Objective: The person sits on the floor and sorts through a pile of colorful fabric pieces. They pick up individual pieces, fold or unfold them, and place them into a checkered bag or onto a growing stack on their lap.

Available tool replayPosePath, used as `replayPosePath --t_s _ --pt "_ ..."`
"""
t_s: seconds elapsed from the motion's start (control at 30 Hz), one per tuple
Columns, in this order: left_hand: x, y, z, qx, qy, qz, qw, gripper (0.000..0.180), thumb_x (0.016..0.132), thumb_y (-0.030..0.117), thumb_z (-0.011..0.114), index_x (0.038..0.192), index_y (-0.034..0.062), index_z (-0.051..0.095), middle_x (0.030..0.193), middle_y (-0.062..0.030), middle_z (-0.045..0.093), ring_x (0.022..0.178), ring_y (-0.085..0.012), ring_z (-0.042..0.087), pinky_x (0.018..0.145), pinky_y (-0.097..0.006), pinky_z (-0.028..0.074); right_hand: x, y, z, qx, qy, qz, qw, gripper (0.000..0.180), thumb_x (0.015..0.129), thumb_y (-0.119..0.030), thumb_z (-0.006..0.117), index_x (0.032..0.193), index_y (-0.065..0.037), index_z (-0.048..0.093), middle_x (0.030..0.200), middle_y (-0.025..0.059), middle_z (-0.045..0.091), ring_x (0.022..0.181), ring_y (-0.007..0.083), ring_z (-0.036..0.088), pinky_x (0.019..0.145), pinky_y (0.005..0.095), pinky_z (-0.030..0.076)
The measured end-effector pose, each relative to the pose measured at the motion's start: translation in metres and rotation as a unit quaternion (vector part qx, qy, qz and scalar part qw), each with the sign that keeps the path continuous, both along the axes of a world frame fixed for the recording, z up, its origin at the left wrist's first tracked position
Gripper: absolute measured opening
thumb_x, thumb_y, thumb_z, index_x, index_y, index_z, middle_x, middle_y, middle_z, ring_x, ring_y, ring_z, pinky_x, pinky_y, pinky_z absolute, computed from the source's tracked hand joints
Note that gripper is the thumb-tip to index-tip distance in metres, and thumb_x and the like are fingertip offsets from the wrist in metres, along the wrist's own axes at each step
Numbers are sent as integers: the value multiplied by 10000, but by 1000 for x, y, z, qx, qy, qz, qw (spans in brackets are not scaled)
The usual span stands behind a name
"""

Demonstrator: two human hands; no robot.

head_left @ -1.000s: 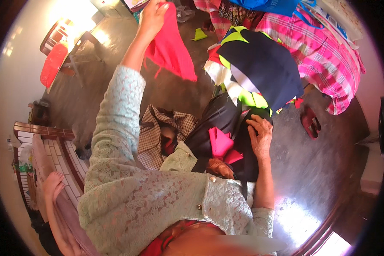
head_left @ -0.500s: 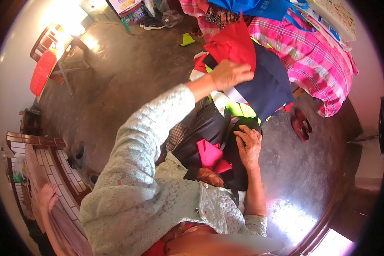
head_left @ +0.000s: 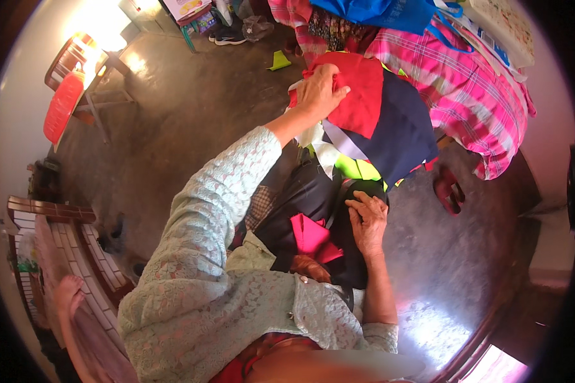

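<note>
My left hand (head_left: pixel 320 94) is at the left edge of a red cloth piece (head_left: pixel 359 89), its thumb apart from the bent fingers. The red piece lies flat over a dark navy cloth (head_left: pixel 402 127). Beneath them, white strips (head_left: pixel 326 153) and neon yellow-green scraps (head_left: pixel 358 167) stick out of the pile. My right hand (head_left: pixel 368 220) rests on the dark trousers over my knee, fingers loosely spread and holding nothing. On my lap lie bright pink cloth scraps (head_left: pixel 312 236).
A pink plaid cloth (head_left: pixel 453 83) drapes behind the pile, with a blue bag (head_left: pixel 383 14) on it. A dark red shoe (head_left: pixel 449 190) and a yellow-green scrap (head_left: pixel 279 60) lie on the floor. At left are a red plastic item (head_left: pixel 65 107) and another person's bare foot (head_left: pixel 68 293).
The red cloth, raised and bunched before, now lies flat over the navy one. My left hand has shifted up and left onto its edge. My right hand stays on the knee.
</note>
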State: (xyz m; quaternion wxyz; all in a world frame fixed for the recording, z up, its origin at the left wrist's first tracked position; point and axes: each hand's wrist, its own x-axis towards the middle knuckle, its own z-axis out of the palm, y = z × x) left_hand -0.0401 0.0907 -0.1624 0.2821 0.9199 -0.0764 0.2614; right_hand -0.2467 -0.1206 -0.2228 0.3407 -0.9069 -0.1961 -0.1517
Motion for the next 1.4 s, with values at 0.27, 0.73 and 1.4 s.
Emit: replayPosePath --t_s 0.27,0.73,1.4 --pt "27 12 -19 -107 119 89 983 464 738 259 672 1138 127 477 905 -136 653 853 -330 636 761 -438 485 -2 0 2 5 -9 -5 1000 136 764 -83 669 898 -98 690 1055 27 644 952 228 583 915 377 381" --pt "-11 65 -48 -250 31 35 967 304 764 52 567 1029 178 645 794 -106 647 766 -266 639 700 -356 487 -2 0 -1 2 -7 -5 1000 127 778 -87 657 901 -95 689 1050 32 642 966 235 585 925 383 378" --pt "-20 97 -77 -185 189 127 956 333 761 343 642 942 63 652 916 -133 667 873 -293 639 773 -395 487 -1 -4 -2 14 -6 -3 1000 140 774 -73 658 910 -93 685 1052 38 638 976 242 578 924 393 374"
